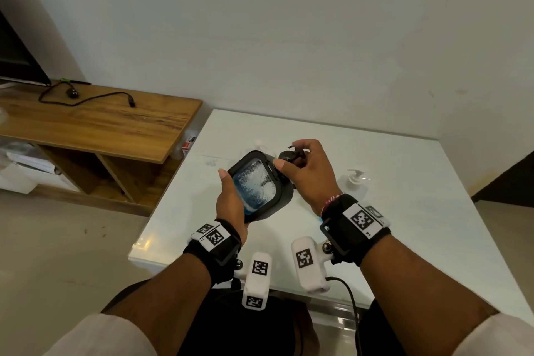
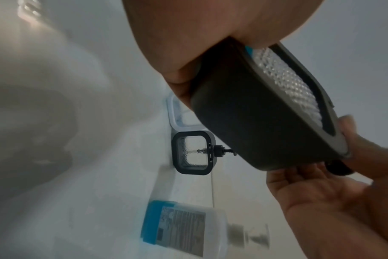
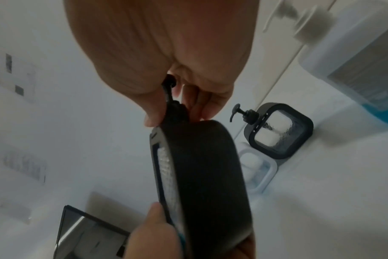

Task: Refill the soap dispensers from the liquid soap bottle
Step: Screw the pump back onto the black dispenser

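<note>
Here my left hand (image 1: 231,205) grips the black dispenser (image 1: 257,185) tilted; my right hand (image 1: 306,165) pinches its pump cap (image 1: 289,155). Rigid, probably slick shell: I hold the flat sides.

The dispenser (image 1: 258,186) I hold has a matt black plastic frame around a textured, clear, glossy window. My table (image 1: 404,211) is smooth, glossy white; at ten o'clock, grained wood shelf (image 1: 101,121).

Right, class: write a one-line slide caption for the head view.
Left hand holds a black square soap dispenser with textured clear window while right hand grips its black pump top.
</note>
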`<state>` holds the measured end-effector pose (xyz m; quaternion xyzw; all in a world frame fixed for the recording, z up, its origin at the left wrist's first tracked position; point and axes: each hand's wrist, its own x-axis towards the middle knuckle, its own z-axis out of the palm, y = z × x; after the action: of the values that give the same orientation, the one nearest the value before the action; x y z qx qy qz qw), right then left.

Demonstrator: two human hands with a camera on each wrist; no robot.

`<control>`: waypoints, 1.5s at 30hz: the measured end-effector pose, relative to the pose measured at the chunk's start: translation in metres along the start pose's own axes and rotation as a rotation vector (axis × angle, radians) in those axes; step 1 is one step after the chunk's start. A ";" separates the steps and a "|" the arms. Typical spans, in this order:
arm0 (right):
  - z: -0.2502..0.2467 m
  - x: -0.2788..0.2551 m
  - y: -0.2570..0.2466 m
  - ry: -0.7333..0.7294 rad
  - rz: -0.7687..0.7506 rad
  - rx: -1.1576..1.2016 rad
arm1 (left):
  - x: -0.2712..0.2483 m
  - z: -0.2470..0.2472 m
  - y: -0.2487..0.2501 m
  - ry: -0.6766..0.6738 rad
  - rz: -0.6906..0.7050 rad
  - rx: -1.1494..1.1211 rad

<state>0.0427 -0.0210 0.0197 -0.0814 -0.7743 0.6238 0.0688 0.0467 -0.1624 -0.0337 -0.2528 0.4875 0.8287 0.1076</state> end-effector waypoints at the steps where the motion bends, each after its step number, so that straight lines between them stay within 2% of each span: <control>1: 0.003 0.000 0.001 0.039 0.017 0.005 | -0.001 0.000 -0.001 0.017 0.017 0.017; 7: 0.005 0.003 0.007 0.138 0.135 0.068 | 0.001 -0.004 -0.011 0.052 0.068 0.101; 11: 0.001 0.003 0.012 0.153 0.181 0.079 | -0.001 -0.002 -0.016 0.010 0.061 0.109; 15: -0.010 0.006 0.009 0.123 0.182 0.048 | 0.001 -0.001 -0.018 -0.100 0.037 0.134; 17: -0.020 0.008 0.006 0.109 0.157 0.002 | 0.001 -0.001 -0.018 -0.147 0.094 0.231; 20: -0.034 0.009 -0.002 0.065 0.115 -0.034 | 0.005 -0.002 -0.012 -0.167 0.311 0.482; 22: -0.042 0.008 -0.006 -0.001 0.086 -0.082 | 0.010 -0.005 -0.006 -0.243 0.405 0.607; 25: -0.047 0.010 -0.006 -0.084 0.075 -0.144 | 0.014 -0.008 -0.001 -0.372 0.444 0.750; 28: -0.045 0.010 -0.002 -0.117 0.070 -0.179 | 0.019 -0.012 -0.001 -0.433 0.436 0.760; 35: -0.028 0.012 0.004 -0.072 0.058 -0.394 | 0.018 -0.018 -0.010 -0.411 0.464 0.825; 40: -0.022 0.009 0.008 -0.031 0.015 -0.376 | 0.015 -0.014 -0.003 -0.390 0.442 0.905; 45: -0.015 0.011 0.005 -0.051 -0.038 -0.298 | 0.007 -0.011 0.022 -0.355 0.456 1.010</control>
<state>0.0350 -0.0031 0.0183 -0.0601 -0.8611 0.5026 0.0483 0.0346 -0.1837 -0.0256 0.0840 0.8391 0.5253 0.1136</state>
